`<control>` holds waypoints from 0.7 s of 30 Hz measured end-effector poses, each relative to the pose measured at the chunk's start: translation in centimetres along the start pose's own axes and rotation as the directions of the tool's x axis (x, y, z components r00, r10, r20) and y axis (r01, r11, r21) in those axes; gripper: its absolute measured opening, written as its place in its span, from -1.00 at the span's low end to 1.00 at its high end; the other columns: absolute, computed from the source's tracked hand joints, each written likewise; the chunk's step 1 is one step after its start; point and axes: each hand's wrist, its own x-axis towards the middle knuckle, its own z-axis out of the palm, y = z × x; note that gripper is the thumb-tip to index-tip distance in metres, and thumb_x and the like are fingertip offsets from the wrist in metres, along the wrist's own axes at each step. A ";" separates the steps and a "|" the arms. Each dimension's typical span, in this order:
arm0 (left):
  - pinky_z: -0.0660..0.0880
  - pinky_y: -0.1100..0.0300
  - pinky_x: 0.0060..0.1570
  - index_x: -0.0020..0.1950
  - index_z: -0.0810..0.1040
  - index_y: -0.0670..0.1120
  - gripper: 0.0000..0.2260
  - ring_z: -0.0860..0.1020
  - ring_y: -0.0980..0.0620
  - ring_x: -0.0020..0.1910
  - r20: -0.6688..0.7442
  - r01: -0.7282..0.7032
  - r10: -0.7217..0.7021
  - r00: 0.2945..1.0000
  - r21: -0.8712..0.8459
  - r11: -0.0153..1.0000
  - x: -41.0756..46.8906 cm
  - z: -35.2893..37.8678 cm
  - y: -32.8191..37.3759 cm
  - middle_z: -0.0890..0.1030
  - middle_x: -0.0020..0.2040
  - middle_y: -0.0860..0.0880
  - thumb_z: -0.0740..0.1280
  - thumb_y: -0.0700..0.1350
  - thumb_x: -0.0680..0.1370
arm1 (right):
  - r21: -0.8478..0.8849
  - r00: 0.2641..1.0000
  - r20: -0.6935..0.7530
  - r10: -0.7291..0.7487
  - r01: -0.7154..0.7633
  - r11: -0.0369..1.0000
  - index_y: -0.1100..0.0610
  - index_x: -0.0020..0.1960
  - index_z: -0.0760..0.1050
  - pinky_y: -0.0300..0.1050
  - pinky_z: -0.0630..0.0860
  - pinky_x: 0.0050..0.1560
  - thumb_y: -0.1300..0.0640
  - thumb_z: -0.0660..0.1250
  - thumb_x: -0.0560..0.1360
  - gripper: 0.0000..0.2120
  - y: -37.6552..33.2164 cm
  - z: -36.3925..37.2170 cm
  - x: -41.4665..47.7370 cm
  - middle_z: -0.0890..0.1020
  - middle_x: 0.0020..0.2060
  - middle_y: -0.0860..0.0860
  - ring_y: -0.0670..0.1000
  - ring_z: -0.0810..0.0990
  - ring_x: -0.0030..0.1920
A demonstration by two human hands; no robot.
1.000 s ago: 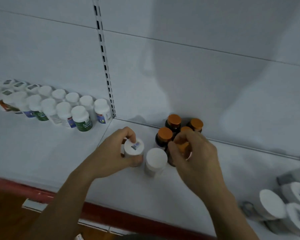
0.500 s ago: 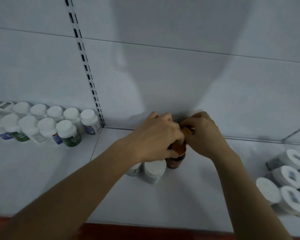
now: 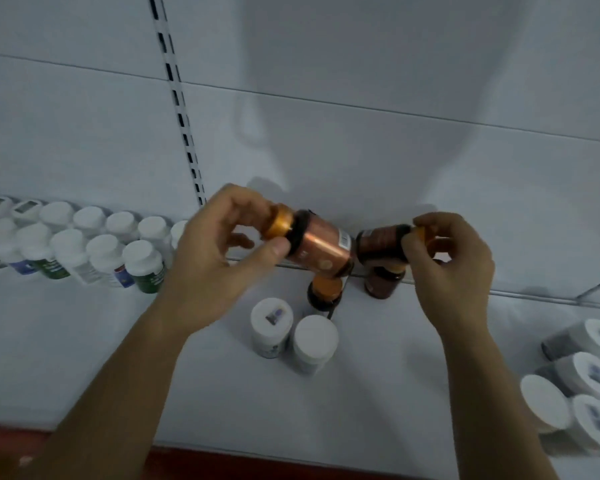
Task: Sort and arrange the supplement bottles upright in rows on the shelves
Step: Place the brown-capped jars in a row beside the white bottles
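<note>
Shelf sorting partly done
The left hand grips a copper-labelled orange-capped bottle, the right hand a dark amber glass bottle; the white-capped plastic bottles stand in rows, while the toppled white bottles are not yet sorted.

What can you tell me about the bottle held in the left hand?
The copper-labelled bottle is dark brown with a shiny copper label bearing a white barcode patch and an orange cap. It lies nearly on its side in the air above the shelf, cap leftward. The left hand pinches it at cap and neck. Its base nears the dark bottle in the right hand; contact is unclear.
</note>
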 end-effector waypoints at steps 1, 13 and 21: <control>0.57 0.07 -0.02 0.08 0.48 0.03 -0.73 0.60 0.01 0.09 -0.084 0.003 -0.008 0.996 -0.053 0.999 -0.9 -1.6 0.1 0.63 0.06 0.10 0.49 -0.11 0.47 | 0.115 0.999 -0.027 0.037 -0.033 0.993 0.06 0.06 0.59 -0.38 0.48 -0.25 0.20 0.39 0.51 -0.86 -1.1 0.7 -0.3 0.63 -0.09 -0.04 -0.09 0.59 -0.10; 0.54 0.29 -0.12 0.10 0.51 0.09 -0.72 0.60 0.13 0.05 -0.408 0.316 -0.148 0.901 0.382 0.868 -9.8 -10.2 -4.4 0.63 0.04 0.20 0.50 -0.15 0.49 | 0.016 0.582 0.745 -0.326 0.473 0.881 0.06 0.22 0.50 0.11 0.56 0.08 0.19 0.46 0.45 -0.64 -7.7 16.8 -1.6 0.63 0.08 0.05 0.10 0.58 0.04; 0.45 0.29 -0.04 0.12 0.52 0.05 -0.73 0.53 0.13 0.00 -0.202 0.207 -0.096 0.975 0.657 0.725 -8.7 -10.2 -5.8 0.58 0.01 0.15 0.48 -0.16 0.48 | -0.130 0.533 0.752 -0.388 0.697 0.706 0.16 0.01 0.49 0.03 0.52 -0.10 0.26 0.50 0.41 -0.75 -7.2 20.2 -1.4 0.54 0.03 0.09 0.19 0.57 -0.07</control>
